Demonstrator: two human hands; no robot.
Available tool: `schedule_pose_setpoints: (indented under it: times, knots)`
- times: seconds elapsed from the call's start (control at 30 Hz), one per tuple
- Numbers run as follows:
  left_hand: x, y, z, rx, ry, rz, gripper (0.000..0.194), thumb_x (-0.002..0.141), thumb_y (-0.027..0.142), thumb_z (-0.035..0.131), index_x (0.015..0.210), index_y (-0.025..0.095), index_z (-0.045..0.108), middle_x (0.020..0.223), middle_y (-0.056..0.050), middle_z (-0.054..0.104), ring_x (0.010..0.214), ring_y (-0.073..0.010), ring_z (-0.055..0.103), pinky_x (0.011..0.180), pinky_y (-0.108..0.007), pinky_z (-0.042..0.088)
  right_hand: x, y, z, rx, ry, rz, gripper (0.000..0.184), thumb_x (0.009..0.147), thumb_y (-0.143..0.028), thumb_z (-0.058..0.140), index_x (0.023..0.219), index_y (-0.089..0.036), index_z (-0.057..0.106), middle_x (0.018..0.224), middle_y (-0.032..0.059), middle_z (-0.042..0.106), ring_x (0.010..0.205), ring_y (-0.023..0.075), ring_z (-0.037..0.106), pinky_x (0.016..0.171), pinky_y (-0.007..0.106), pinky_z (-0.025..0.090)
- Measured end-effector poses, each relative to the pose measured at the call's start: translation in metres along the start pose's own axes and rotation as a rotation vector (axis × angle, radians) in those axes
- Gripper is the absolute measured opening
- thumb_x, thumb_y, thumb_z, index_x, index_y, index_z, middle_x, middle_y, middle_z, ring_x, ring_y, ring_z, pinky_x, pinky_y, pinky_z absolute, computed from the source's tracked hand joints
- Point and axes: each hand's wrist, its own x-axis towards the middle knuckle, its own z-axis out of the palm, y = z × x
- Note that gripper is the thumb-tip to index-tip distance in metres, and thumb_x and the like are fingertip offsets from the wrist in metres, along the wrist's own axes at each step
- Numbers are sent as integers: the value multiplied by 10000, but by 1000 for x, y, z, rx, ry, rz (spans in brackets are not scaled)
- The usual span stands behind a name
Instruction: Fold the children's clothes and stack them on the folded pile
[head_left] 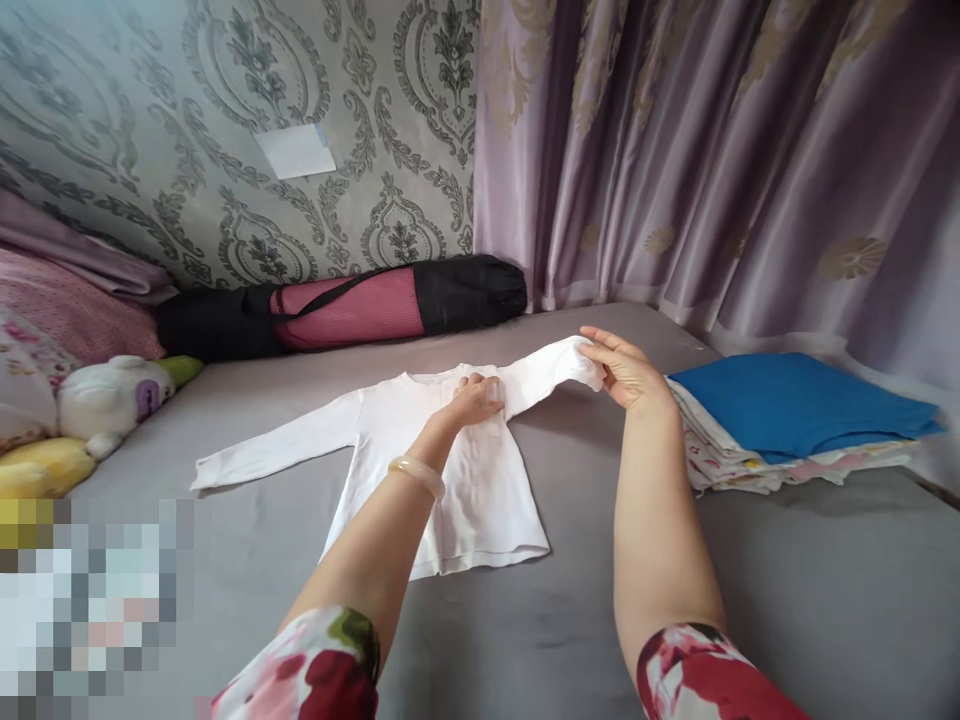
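A white long-sleeved shirt [390, 430] lies spread on the grey bed sheet, neckline away from me and hem toward me. Its left-hand sleeve stretches out flat. My left hand [478, 400], a pale bangle on its wrist, is on the upper chest near the right-hand shoulder, fingers curled on the fabric there. At the end of the right-hand sleeve, my right hand [626, 372] grips the cuff between thumb and fingers and holds it raised off the sheet.
A folded stack of clothes with a blue garment [795, 405] on top sits at the right. Along the wall lies a black and pink long bag [352, 307]. Plush toys [112, 400] are at the left. Purple curtains [675, 150] hang behind. The lower left corner is pixelated.
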Motion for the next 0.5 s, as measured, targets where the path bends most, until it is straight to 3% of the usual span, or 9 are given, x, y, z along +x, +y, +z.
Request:
schedule_pose_setpoints:
  times: [0.17,0.5]
  knots:
    - [4,-2,-9,-42,-68,-29,566,873,539,442,1390,311,433,1364,-72,453,1258,-289,404,1072,-422,329,1,-1,4,70,3,-9,403,635,-161,777,1018,-214,663,803,-23,702,694,115,662,618,205,534]
    - [19,10,-28,64,-266,-42,963,706,715,576,1510,303,243,1538,-163,265,1419,-413,210,1077,-528,296,-3,-7,23,52,-97,-12,424,625,-201,800,1026,-208,663,840,-20,707,679,110,657,593,203,520]
